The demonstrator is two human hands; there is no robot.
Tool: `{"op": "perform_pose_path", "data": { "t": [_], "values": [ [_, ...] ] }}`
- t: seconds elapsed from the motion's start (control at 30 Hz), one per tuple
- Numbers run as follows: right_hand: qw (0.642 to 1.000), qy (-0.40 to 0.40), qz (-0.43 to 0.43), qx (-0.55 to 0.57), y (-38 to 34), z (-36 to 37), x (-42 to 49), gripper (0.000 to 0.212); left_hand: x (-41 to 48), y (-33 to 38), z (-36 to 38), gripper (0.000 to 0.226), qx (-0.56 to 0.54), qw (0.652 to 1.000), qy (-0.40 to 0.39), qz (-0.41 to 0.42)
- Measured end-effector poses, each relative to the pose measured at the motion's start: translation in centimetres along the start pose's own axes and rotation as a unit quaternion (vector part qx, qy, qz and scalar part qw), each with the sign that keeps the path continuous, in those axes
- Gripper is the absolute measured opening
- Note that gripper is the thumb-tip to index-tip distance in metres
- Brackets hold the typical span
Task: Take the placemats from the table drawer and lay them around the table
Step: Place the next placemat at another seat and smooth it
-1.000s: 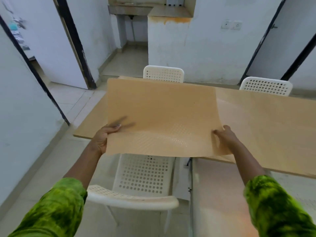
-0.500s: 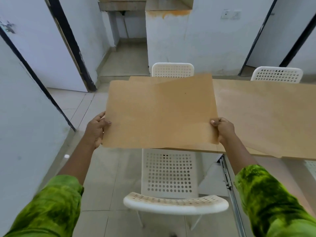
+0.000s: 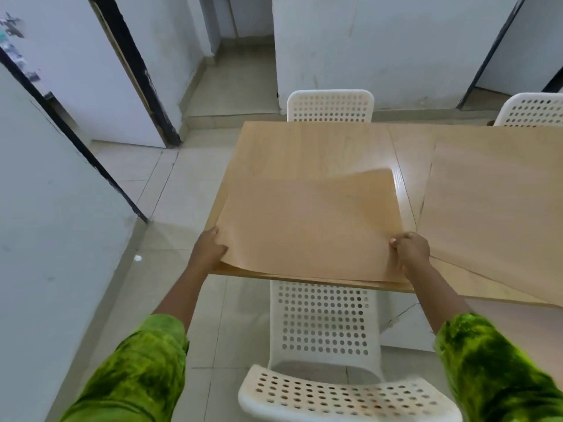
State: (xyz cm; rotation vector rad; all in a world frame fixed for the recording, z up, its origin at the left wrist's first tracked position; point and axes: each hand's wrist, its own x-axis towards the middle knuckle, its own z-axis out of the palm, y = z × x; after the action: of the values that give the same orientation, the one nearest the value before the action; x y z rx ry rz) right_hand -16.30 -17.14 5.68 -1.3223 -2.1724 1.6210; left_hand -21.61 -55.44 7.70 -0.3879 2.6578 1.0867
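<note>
Head view: left hand (image 3: 208, 249) and right hand (image 3: 409, 249) each pinch a near corner of the placemat (image 3: 307, 226), stretched between them and lying almost flat on the table (image 3: 304, 144). Two-corner grip likely keeps it taut and square to the near edge, above the chair (image 3: 326, 324). Second mat (image 3: 493, 214) lies just right of the right hand.

plain home dining room, wooden table (image 3: 320, 147), white perforated plastic chairs (image 3: 330, 106), tiled floor (image 3: 195, 175), whitewashed walls (image 3: 380, 41)
</note>
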Motion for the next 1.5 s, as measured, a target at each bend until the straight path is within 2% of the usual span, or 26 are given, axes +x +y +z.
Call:
{"op": "perform_pose_path", "data": {
  "t": [0.23,0.37,0.77,0.97,1.1,1.23,1.5],
  "values": [
    [0.982,0.059,-0.033,-0.174,0.0,1.3,-0.5,0.041,1.8,-1.0,1.0,0.061,0.212,0.977,-0.014,0.028],
    [0.964,0.087,-0.041,-0.249,0.5,1.8,-1.2,0.042,2.2,-1.6,1.1,0.051,0.277,0.959,-0.011,0.051],
    [0.943,0.124,-0.036,-0.308,2.0,2.1,-2.6,0.042,1.6,-2.4,0.6,0.049,0.281,0.956,-0.025,0.084],
    [0.939,0.128,-0.052,-0.316,2.1,2.1,-2.3,0.037,1.3,-1.7,1.0,0.044,0.315,0.947,-0.016,0.066],
    [0.940,0.120,-0.091,-0.307,2.4,2.2,-2.1,0.031,1.4,-0.3,1.5,0.040,0.332,0.942,-0.030,0.026],
    [0.942,0.113,-0.136,-0.287,2.7,2.1,-2.0,0.036,1.6,0.4,1.8,0.039,0.352,0.935,-0.040,0.005],
    [0.916,0.107,-0.212,-0.324,3.4,2.3,-2.1,0.036,1.7,0.0,1.7,0.036,0.360,0.932,-0.042,0.007]
  ]
}}
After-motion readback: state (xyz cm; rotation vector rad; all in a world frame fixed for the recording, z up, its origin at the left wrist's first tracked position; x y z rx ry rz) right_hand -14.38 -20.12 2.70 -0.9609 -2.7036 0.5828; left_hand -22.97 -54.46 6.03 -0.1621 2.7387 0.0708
